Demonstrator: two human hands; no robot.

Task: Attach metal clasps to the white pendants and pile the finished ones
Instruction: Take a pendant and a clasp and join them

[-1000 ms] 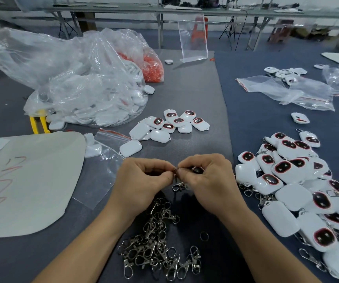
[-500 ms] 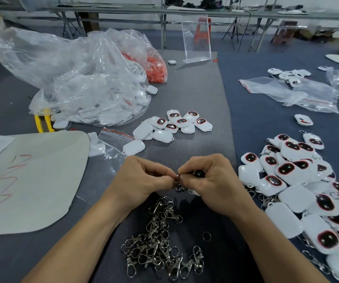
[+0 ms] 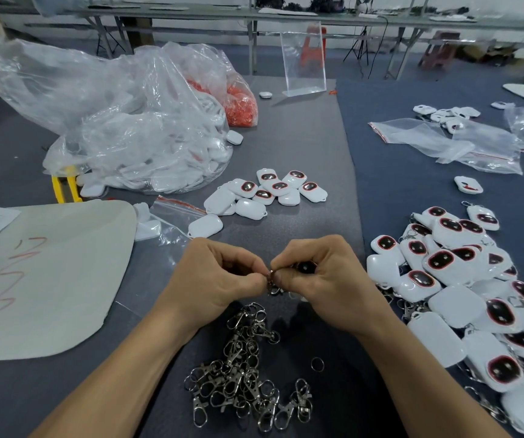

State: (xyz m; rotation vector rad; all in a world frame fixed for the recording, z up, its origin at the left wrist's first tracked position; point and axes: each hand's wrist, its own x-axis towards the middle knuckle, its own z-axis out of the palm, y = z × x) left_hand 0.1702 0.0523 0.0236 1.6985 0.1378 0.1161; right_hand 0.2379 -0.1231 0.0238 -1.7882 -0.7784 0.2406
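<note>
Both hands are up together over the middle of the table (image 3: 305, 143), a little in from its near edge. The left hand (image 3: 219, 279) has its fingers curled in, thumb and forefinger pinching a clasp (image 3: 272, 282) that hangs down between the two hands; the right hand (image 3: 327, 287) is curled round a pendant (image 3: 306, 267), only its dark oval face peeking out between the fingers, and its thumb and forefinger come in tip to tip against the left's, right at the clasp's top ring; whether ring and pendant are joined I cannot tell, the fingertips cover it.

Straight below the hands, towards the near edge, the clasp heap (image 3: 245, 374) lies in a silver tangle; one loose ring (image 3: 317, 364) sits just beside it on the right. Over by the right edge is the finished pile (image 3: 475, 295), white pendants with red-rimmed dark faces and clasps poking out underneath, spreading down to the near right corner.

Beyond the hands, mid-table, sits a small cluster of loose pendants (image 3: 267, 194), some face up, some face down; behind it to the left is a big clear bag (image 3: 128, 128) stuffed with white parts, an orange-filled bag (image 3: 241, 102) touching its far side. A white sheet (image 3: 43, 273) with red scribbles lies at the left edge; flat zip bags (image 3: 444, 143) lie toward the far right; a clear stand (image 3: 303, 58) is upright at the far edge.
</note>
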